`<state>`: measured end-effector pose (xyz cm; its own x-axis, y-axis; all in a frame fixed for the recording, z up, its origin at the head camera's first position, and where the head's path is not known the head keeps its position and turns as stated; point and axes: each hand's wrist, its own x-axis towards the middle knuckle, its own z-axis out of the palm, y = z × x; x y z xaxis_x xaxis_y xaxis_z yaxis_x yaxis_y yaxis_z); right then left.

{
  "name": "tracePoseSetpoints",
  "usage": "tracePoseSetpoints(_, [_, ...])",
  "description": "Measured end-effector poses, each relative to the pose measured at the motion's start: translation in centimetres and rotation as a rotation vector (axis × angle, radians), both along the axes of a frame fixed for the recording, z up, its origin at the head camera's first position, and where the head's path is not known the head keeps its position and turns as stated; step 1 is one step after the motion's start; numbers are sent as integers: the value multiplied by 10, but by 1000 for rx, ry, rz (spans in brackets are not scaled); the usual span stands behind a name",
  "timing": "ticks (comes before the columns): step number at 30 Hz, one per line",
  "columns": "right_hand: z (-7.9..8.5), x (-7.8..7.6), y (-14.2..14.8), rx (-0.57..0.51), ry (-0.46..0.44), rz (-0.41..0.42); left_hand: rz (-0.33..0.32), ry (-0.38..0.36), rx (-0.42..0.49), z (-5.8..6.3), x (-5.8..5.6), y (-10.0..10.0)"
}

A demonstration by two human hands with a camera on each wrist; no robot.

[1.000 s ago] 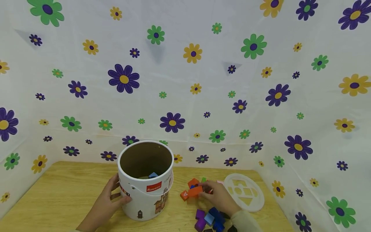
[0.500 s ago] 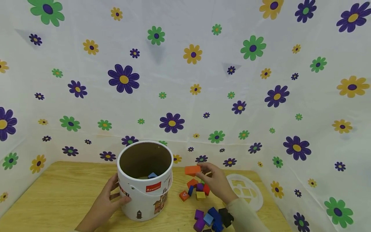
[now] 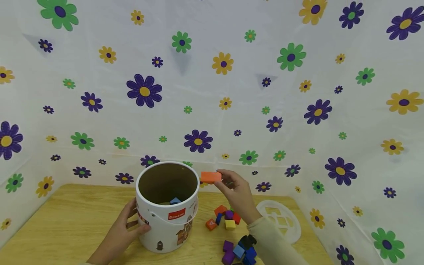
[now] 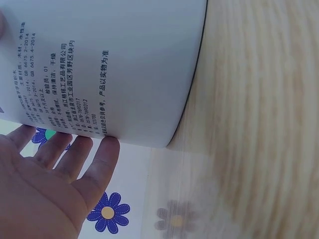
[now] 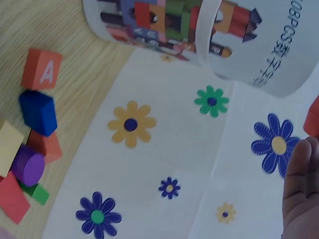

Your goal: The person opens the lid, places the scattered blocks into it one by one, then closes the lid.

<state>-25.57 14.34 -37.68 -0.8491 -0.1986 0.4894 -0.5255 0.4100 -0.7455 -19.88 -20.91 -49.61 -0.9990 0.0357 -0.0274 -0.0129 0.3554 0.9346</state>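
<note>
My left hand (image 3: 124,232) rests against the left side of a white bucket (image 3: 163,230), thumb at the front. In the left wrist view its fairly straight fingers (image 4: 79,154) touch the printed wall (image 4: 124,64). Between thumb and fingers, my right hand (image 3: 238,191) pinches an orange rectangular block (image 3: 210,177) in the air, just right of the bucket's rim. Only a sliver of that block (image 5: 313,117) shows at the right wrist view's edge. Inside the bucket a light-blue block (image 3: 175,201) is visible; the near part of its inside is hidden.
Right of the bucket lie an orange "A" block (image 3: 211,224), a yellow block (image 3: 230,224) and several others. Nearer are purple blocks (image 3: 228,252), blue blocks (image 3: 250,254) and black ones (image 3: 247,241). A whitish round lid with cut-outs (image 3: 293,226) lies right. A flowered sheet (image 3: 212,121) stands behind.
My right hand has lifted the orange block from the pile and carried it up and left to beside the bucket's rim. My left hand has stayed on the bucket.
</note>
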Motion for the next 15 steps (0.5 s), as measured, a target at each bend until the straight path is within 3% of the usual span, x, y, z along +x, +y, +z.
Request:
tracePoseSetpoints(7, [5,5,-24,8,62,84,4,13,-22,-1,-1,0])
tracePoseSetpoints(15, [7,7,-45,91,-20,136,2,33,1,-2,-2,-1])
